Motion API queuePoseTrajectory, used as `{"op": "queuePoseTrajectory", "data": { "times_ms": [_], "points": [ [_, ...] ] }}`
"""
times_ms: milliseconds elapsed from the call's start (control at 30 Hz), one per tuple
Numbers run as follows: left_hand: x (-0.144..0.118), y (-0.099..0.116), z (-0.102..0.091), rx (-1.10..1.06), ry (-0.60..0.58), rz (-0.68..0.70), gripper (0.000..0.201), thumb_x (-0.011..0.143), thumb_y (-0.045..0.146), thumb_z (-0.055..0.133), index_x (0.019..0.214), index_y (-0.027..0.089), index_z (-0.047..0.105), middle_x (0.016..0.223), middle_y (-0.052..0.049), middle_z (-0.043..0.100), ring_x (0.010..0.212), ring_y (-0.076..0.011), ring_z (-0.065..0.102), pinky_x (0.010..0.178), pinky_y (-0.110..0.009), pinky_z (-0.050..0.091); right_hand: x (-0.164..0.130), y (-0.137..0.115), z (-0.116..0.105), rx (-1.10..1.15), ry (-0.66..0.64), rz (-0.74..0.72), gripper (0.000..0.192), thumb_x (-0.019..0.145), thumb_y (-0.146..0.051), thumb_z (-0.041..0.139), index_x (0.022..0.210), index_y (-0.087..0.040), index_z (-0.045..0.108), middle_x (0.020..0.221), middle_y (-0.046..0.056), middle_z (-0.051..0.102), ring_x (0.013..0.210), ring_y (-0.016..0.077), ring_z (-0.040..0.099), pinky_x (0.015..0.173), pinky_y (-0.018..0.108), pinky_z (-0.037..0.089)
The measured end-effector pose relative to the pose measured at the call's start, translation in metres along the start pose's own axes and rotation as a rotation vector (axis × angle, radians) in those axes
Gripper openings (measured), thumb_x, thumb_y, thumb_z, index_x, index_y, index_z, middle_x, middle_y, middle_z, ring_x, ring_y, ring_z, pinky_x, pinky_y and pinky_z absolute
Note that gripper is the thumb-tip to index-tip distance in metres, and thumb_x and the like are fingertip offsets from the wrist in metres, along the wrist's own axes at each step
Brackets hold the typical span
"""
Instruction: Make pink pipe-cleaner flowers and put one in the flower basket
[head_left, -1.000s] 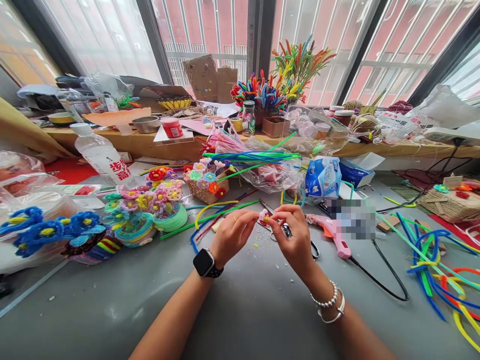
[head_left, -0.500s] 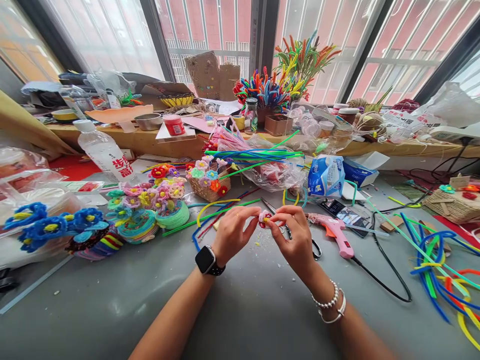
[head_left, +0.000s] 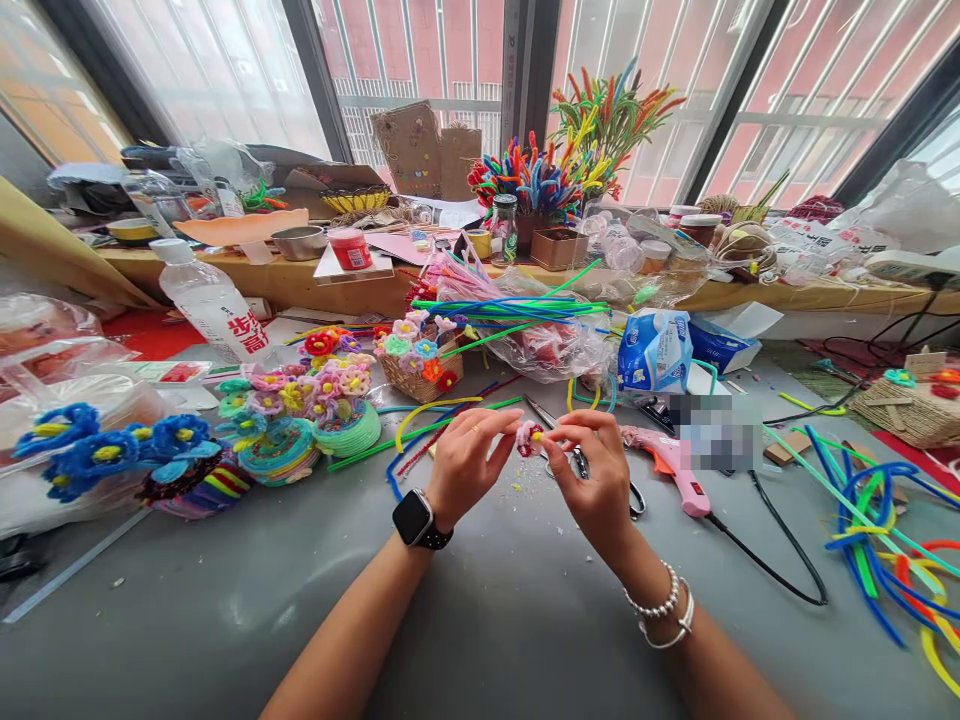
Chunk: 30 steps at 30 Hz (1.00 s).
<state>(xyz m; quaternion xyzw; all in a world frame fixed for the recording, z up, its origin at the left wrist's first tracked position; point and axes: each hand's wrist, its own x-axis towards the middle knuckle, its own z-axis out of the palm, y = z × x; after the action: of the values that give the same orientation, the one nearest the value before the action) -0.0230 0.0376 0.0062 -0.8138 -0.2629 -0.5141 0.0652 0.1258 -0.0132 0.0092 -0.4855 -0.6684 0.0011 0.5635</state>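
Between my hands is a small pink-and-red fuzzy pipe-cleaner flower (head_left: 526, 441). My left hand (head_left: 466, 465) pinches its left edge between thumb and fingertips. The thumb and forefinger of my right hand (head_left: 598, 482) close on a small yellow piece (head_left: 538, 437) at the flower's right side; whether it is joined to the flower I cannot tell. Scissors (head_left: 637, 500) lie partly hidden behind my right hand. Just right of that hand rests a pink glue gun (head_left: 679, 475) with a black cord. Tiny yellow and white scraps dot the grey table (head_left: 480, 620) below.
Pots of pipe-cleaner flowers (head_left: 346, 430) and blue flowers (head_left: 105, 455) stand at left, near a bottle (head_left: 206, 300). A flower basket (head_left: 409, 375), green and blue stems (head_left: 510, 312) and a tissue pack (head_left: 654, 350) are behind. Loose pipe cleaners (head_left: 862, 540) lie at right.
The flower has turned a little between my fingers, showing more of its pink and red face. My right fingertips have shifted slightly to the right; my left hand is nearly still.
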Motion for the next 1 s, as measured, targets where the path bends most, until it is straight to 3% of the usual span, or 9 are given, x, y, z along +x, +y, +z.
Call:
{"op": "queuePoseTrajectory", "data": {
  "times_ms": [100,167,333,533,633,800,1000],
  "points": [
    [-0.001,-0.002,0.000,0.033,0.049,-0.035,0.035,0.070,0.011,0.059,0.102,0.020,0.046,0.079,-0.001,0.066,0.080,-0.0137,0.060,0.075,-0.028,0.046,0.002,0.003,-0.001,0.004,0.078,0.080,0.006,0.078,-0.021,0.051,0.079,-0.018,0.056,0.087,0.007,0.048,0.084,0.0176,0.048,0.063,0.030,0.045],
    [-0.002,-0.004,-0.001,0.086,0.116,-0.081,0.034,0.070,0.011,0.060,0.101,0.019,0.046,0.080,-0.001,0.066,0.080,-0.0133,0.059,0.076,-0.028,0.046,0.003,0.009,0.001,-0.031,0.025,0.130,0.007,0.077,-0.023,0.052,0.077,-0.018,0.057,0.085,0.006,0.050,0.084,0.0185,0.049,0.068,0.032,0.043],
    [-0.005,-0.009,-0.001,0.179,0.222,-0.222,0.032,0.071,0.014,0.058,0.101,0.019,0.047,0.085,-0.003,0.063,0.079,-0.0140,0.060,0.073,-0.028,0.046,-0.001,0.023,0.014,0.042,-0.470,0.364,0.009,0.075,-0.022,0.052,0.070,-0.017,0.056,0.074,0.005,0.057,0.074,0.0185,0.052,0.072,0.038,0.040],
    [-0.005,-0.013,-0.002,0.185,0.205,-0.248,0.033,0.072,0.014,0.057,0.102,0.019,0.046,0.085,-0.003,0.062,0.076,-0.0142,0.059,0.071,-0.028,0.046,-0.015,0.021,0.030,0.479,-0.814,0.600,0.016,0.079,-0.029,0.044,0.071,-0.016,0.050,0.065,0.001,0.062,0.059,0.0120,0.059,0.055,0.025,0.048],
    [-0.004,-0.012,-0.001,0.179,0.201,-0.247,0.033,0.072,0.014,0.056,0.103,0.019,0.046,0.084,-0.003,0.062,0.076,-0.0143,0.060,0.071,-0.028,0.046,-0.019,0.027,0.034,0.468,-0.714,0.650,0.015,0.075,-0.030,0.048,0.068,-0.017,0.049,0.066,0.001,0.059,0.060,0.0118,0.058,0.055,0.025,0.049],
    [-0.003,-0.011,-0.001,0.183,0.203,-0.248,0.034,0.071,0.013,0.057,0.103,0.019,0.046,0.083,-0.003,0.062,0.076,-0.0144,0.060,0.071,-0.028,0.046,-0.013,0.037,0.031,0.334,-0.526,0.629,0.017,0.079,-0.032,0.041,0.073,-0.017,0.047,0.068,0.001,0.055,0.060,0.0117,0.054,0.053,0.024,0.045],
    [-0.004,-0.014,-0.001,0.198,0.199,-0.251,0.034,0.072,0.013,0.056,0.103,0.018,0.045,0.083,-0.004,0.062,0.075,-0.0140,0.059,0.070,-0.027,0.046,-0.017,0.020,0.040,0.310,-0.577,0.489,0.014,0.078,-0.023,0.045,0.075,-0.017,0.057,0.066,0.000,0.060,0.055,0.0102,0.053,0.055,0.023,0.042]
  ]
}}
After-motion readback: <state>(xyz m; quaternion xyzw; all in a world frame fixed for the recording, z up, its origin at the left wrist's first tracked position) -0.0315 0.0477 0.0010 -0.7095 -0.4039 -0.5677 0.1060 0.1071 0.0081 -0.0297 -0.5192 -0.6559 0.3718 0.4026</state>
